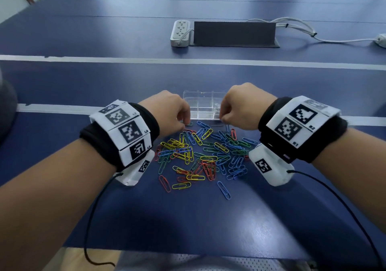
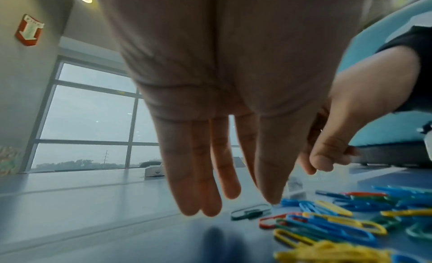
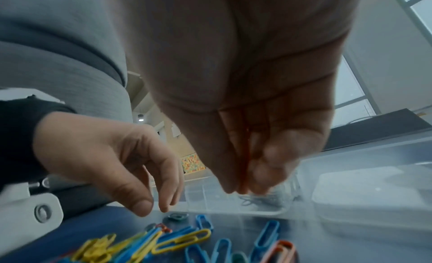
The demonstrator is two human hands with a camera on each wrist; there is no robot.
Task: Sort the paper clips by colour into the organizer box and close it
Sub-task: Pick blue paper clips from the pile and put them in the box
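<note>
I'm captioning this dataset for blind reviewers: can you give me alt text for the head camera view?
Two hands hover over a pile of coloured paper clips on a blue table, the left hand reaching its fingers toward a clip at the pile's far edge. The right hand is at the clear organizer box, open behind the pile.

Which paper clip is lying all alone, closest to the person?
The blue paper clip lying by itself below the pile of clips, nearest the table's front edge.
</note>
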